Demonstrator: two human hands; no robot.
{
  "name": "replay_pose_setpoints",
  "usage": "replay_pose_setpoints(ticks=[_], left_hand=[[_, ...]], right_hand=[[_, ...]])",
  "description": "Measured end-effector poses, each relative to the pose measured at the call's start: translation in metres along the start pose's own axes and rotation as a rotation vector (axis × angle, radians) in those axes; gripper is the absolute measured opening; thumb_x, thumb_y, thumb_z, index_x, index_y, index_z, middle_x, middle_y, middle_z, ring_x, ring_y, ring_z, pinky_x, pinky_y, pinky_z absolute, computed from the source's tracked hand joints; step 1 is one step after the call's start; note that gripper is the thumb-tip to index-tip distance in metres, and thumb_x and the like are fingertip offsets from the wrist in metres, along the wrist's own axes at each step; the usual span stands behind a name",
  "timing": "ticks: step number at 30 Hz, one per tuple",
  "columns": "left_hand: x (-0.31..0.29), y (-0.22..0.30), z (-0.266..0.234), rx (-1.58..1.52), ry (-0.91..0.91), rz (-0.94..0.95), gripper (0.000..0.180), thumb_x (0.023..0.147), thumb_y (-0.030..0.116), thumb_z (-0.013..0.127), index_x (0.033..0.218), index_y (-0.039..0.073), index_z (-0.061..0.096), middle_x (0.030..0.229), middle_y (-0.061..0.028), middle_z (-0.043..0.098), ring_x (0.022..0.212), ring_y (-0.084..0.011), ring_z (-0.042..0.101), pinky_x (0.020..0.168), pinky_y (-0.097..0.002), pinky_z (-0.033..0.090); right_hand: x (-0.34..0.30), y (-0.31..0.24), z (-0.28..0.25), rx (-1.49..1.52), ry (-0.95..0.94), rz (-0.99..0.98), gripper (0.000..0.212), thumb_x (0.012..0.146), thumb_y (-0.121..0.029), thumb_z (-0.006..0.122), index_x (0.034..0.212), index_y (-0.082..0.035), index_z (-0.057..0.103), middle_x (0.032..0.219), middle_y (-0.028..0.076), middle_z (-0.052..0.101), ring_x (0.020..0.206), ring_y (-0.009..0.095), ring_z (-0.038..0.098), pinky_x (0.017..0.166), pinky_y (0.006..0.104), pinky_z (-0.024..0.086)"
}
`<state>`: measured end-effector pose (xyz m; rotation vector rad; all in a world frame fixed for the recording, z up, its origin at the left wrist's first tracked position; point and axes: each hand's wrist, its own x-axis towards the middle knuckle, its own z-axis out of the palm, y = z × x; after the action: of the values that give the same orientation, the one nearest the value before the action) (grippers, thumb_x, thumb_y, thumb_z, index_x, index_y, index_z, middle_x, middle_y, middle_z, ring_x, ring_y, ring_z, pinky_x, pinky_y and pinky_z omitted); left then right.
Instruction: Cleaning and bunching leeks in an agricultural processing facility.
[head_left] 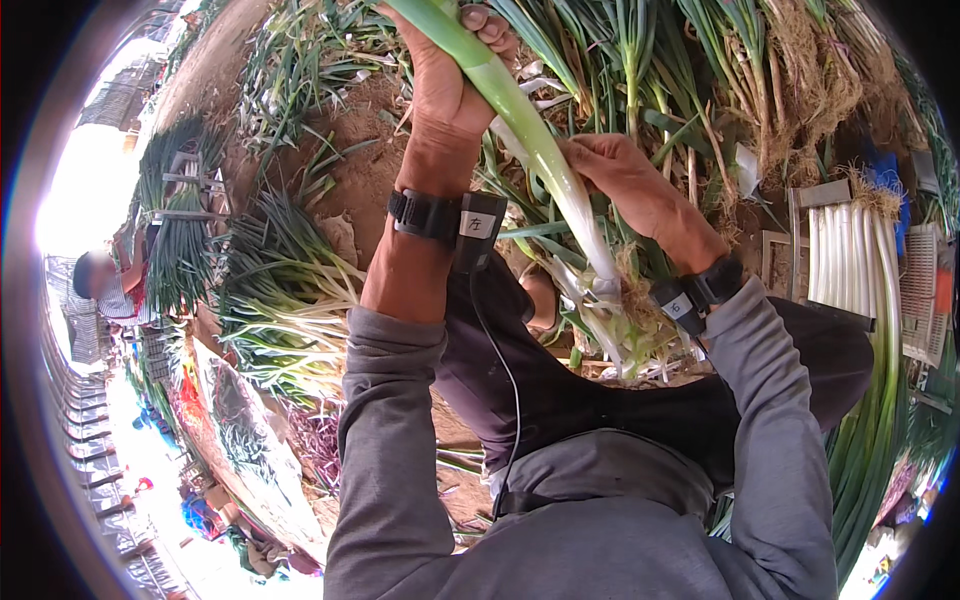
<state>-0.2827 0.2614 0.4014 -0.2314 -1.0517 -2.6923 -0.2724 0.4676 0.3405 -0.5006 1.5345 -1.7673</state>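
Note:
A long green onion (545, 150) slants across the upper middle, its green part at the top and its white root end lower down. My left hand (450, 75) is wrapped round the green part, with fingertips showing beyond the stalk. Beside the middle of the stalk, my right hand (620, 180) is closed, thumb against its edge; the other fingers are partly hidden. Below the onion's white end lies a heap of peeled-off leaves and roots (630, 325), between my legs.
Unpeeled green onions with hairy roots (800, 100) lie at the top right. A bundle of clean white-stemmed onions (850, 260) rests in a metal rack at right. Loose onions (290, 300) spread at left. Another person (115, 285) sits at far left, near a racked bundle (185, 230).

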Motion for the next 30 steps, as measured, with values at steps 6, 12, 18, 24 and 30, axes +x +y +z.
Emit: replay_pose_setpoints(ticks=[6,12,18,24,30], left_hand=[[0.003,0.0,0.006,-0.064,-0.049,0.003,0.064,0.096,0.065,0.048,0.139,0.016,0.05,0.077,0.0049,0.047,0.072,-0.0114,0.047,0.063,-0.0265,0.043],[-0.002,0.014,0.012,0.081,-0.076,0.111,0.074,0.094,0.062,0.053,0.147,0.012,0.042,0.078,0.0054,0.048,0.071,-0.011,0.045,0.064,-0.027,0.043],[-0.001,0.021,0.0,0.113,-0.121,0.166,0.08,0.093,0.061,0.054,0.153,0.012,0.034,0.077,0.0048,0.048,0.071,-0.0116,0.047,0.066,-0.0284,0.045],[0.009,0.021,0.001,0.177,-0.013,0.203,0.082,0.095,0.063,0.049,0.153,0.008,0.033,0.077,0.0022,0.049,0.07,-0.0124,0.048,0.065,-0.029,0.046],[0.026,0.042,-0.038,0.118,0.179,0.154,0.06,0.097,0.059,0.049,0.126,0.006,0.05,0.075,-0.001,0.053,0.066,-0.0134,0.053,0.06,-0.0302,0.049]], right_hand=[[0.018,0.01,-0.015,-0.332,-0.088,0.098,0.029,0.096,-0.029,0.064,0.094,-0.001,0.071,0.075,0.0,0.064,0.066,0.007,0.056,0.06,0.0273,0.046],[-0.005,0.077,-0.036,-1.269,0.062,0.175,0.029,0.091,-0.026,0.06,0.08,0.0,0.067,0.082,0.019,0.071,0.072,0.032,0.069,0.067,0.0415,0.052],[-0.039,0.169,-0.061,-1.495,0.132,0.326,0.021,0.084,-0.027,0.061,0.085,-0.007,0.068,0.096,0.02,0.071,0.096,0.037,0.068,0.078,0.0486,0.054],[-0.067,0.202,-0.085,-1.412,0.073,0.245,0.017,0.087,-0.022,0.058,0.096,-0.009,0.063,0.098,0.02,0.069,0.096,0.039,0.067,0.076,0.051,0.053],[-0.091,0.169,-0.08,-1.075,0.112,-0.05,0.023,0.084,-0.014,0.065,0.105,-0.005,0.065,0.108,0.018,0.068,0.101,0.038,0.065,0.083,0.0467,0.054]])
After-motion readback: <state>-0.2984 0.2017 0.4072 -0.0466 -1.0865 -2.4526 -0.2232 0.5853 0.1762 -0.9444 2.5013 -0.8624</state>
